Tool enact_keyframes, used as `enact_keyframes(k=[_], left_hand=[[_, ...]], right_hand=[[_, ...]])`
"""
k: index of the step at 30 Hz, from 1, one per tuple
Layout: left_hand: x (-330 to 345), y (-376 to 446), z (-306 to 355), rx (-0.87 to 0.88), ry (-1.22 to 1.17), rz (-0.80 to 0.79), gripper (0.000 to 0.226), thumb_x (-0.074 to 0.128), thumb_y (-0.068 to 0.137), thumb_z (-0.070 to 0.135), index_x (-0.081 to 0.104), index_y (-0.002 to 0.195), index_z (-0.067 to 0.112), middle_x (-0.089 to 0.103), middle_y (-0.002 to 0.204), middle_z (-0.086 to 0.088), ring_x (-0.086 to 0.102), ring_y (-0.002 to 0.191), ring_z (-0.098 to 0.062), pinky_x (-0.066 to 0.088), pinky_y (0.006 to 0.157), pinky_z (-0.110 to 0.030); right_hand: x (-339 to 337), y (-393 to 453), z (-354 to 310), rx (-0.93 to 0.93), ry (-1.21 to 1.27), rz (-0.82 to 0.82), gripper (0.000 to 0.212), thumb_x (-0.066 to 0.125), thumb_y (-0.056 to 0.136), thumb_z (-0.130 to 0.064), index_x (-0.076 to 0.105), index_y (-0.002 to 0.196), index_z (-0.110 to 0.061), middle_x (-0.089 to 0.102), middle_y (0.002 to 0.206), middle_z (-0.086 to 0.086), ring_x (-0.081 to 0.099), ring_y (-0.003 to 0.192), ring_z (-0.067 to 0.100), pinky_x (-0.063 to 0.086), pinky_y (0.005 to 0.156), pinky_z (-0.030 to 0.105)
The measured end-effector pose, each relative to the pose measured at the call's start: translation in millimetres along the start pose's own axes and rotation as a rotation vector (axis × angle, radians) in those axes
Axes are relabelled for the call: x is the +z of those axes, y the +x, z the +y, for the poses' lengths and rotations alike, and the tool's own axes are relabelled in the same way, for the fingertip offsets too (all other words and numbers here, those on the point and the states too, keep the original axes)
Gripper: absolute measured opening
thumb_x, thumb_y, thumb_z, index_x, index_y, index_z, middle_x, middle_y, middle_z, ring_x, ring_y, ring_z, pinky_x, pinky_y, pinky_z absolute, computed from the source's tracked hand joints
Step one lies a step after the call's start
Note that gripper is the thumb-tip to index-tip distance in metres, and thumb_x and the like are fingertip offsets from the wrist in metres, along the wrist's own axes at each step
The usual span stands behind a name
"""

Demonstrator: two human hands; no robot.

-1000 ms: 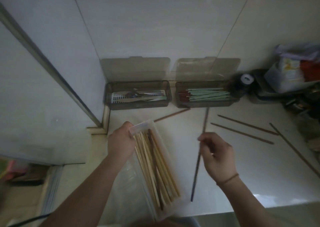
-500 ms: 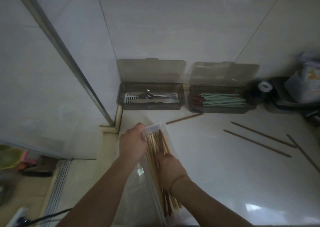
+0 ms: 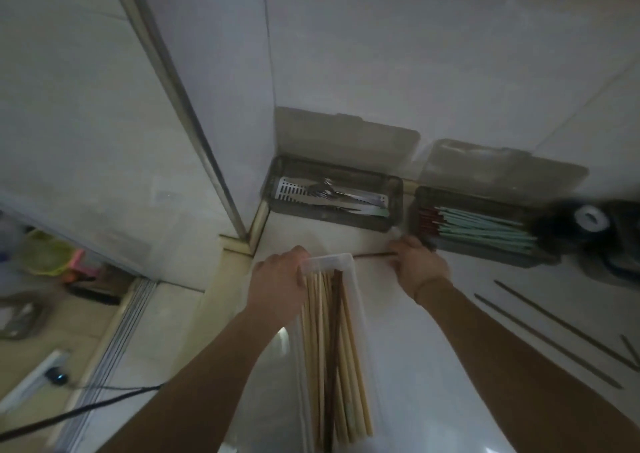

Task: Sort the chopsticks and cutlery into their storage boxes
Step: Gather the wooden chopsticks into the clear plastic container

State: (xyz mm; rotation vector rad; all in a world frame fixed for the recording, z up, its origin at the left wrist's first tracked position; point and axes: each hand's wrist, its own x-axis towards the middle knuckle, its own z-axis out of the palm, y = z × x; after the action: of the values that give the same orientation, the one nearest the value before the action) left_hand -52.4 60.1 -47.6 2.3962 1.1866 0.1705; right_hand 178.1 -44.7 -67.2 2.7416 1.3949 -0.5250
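A: Okay, biggest first — counter (image 3: 433,348) fills lower right of frame, tiled wall (image 3: 381,54) across the top.

B: Boxes?

A: Three. White box (image 3: 360,314) at bottom centre, long, holding pale chopsticks (image 3: 320,348) plus a dark one among them. Two grey boxes against the wall, lids up: cutlery box (image 3: 334,198) at centre, holding metal cutlery (image 3: 332,198); green box (image 3: 485,231) just right of it, full of green chopsticks (image 3: 485,229) with red ends.

B: Left hand?

A: Left hand (image 3: 278,284) grips the white box at its far left corner, fingers curled over the rim.

B: Right?

A: Right hand (image 3: 417,265) sits centre frame, just below the gap between the grey boxes, near the green box's left corner. Fingers bent down onto a brown stick (image 3: 374,254) lying on the counter, which pokes out left of the hand toward the white box. Touching it for sure; pinched or just pressed, cannot tell, fingertips are hidden.

B: Loose stuff?

A: Two more sticks (image 3: 547,340) flat on the counter at lower right, side by side, apart. Another bit at the right edge, cut off. Dark blurry round thing (image 3: 588,218) right of the green box, unclear what.
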Motion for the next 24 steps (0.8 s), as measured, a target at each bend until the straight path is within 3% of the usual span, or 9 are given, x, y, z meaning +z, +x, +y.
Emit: enact_keyframes(k=[6,9,11,13,15,18,22,24], left_hand=[[-3,-1,1,-0.008,0.023,-0.011,0.018,0.046,0.092,0.011,0.052,0.099,0.027,0.044,0.071,0.009,0.051,0.071,-0.017,0.042,0.075,-0.032],[-5,-1,1,-0.012,0.026,-0.019,0.019,0.047,0.089,0.011,0.051,0.098,0.028,0.048,0.074,0.007,0.055,0.076,-0.020,0.043,0.079,-0.034],[-5,0,2,-0.011,0.023,-0.024,0.020,0.047,0.087,0.011,0.052,0.096,0.028,0.052,0.074,0.006,0.057,0.077,-0.022,0.043,0.079,-0.035],[-5,-1,2,-0.016,0.016,-0.023,0.021,0.048,0.085,0.010,0.053,0.096,0.027,0.054,0.074,0.005,0.058,0.076,-0.023,0.044,0.079,-0.036],[-4,-2,2,-0.007,-0.002,-0.004,0.020,0.047,0.085,0.010,0.055,0.094,0.025,0.055,0.072,0.004,0.058,0.073,-0.024,0.046,0.077,-0.037],[-3,0,4,0.007,-0.003,-0.002,0.015,0.044,0.088,0.014,0.055,0.092,0.024,0.057,0.071,0.003,0.060,0.072,-0.025,0.045,0.072,-0.035],[-4,1,3,-0.001,-0.027,-0.024,0.011,0.046,0.091,0.018,0.055,0.091,0.023,0.060,0.072,0.002,0.062,0.076,-0.029,0.046,0.073,-0.035],[-4,1,2,0.004,-0.044,-0.021,0.015,0.041,0.089,0.020,0.056,0.092,0.022,0.065,0.075,-0.003,0.063,0.077,-0.031,0.048,0.075,-0.038]], right_hand=[[21,-24,28,-0.013,-0.217,0.144,0.023,0.047,0.096,-0.023,0.056,0.117,-0.020,0.055,0.117,0.003,0.054,0.104,0.026,0.044,0.062,0.032],[11,-67,28,0.024,0.023,0.305,0.017,0.051,0.094,-0.017,0.055,0.110,-0.012,0.063,0.088,0.007,0.060,0.073,0.031,0.037,0.052,0.029],[-4,-99,14,0.066,0.247,0.407,0.026,0.051,0.094,-0.012,0.047,0.119,-0.014,0.058,0.077,-0.002,0.054,0.052,0.019,0.034,0.045,0.023],[-18,-131,-16,0.005,0.552,0.502,0.029,0.053,0.093,-0.010,0.046,0.120,-0.018,0.058,0.074,-0.009,0.053,0.047,0.007,0.038,0.040,0.015],[-17,-157,-50,-0.102,0.726,0.518,0.019,0.054,0.093,-0.019,0.052,0.109,-0.029,0.060,0.078,-0.012,0.059,0.054,0.003,0.043,0.049,0.006],[7,-175,-88,-0.217,0.693,0.353,0.016,0.046,0.088,-0.029,0.053,0.101,-0.034,0.062,0.087,-0.009,0.059,0.059,0.003,0.046,0.058,0.012],[46,-167,-107,-0.190,0.288,-0.098,0.038,0.036,0.087,-0.022,0.048,0.123,-0.023,0.054,0.124,0.009,0.063,0.095,0.037,0.050,0.076,0.038],[49,-168,-110,-0.167,0.193,-0.234,0.038,0.038,0.091,-0.020,0.043,0.128,-0.021,0.047,0.132,0.010,0.060,0.102,0.041,0.051,0.081,0.044]])
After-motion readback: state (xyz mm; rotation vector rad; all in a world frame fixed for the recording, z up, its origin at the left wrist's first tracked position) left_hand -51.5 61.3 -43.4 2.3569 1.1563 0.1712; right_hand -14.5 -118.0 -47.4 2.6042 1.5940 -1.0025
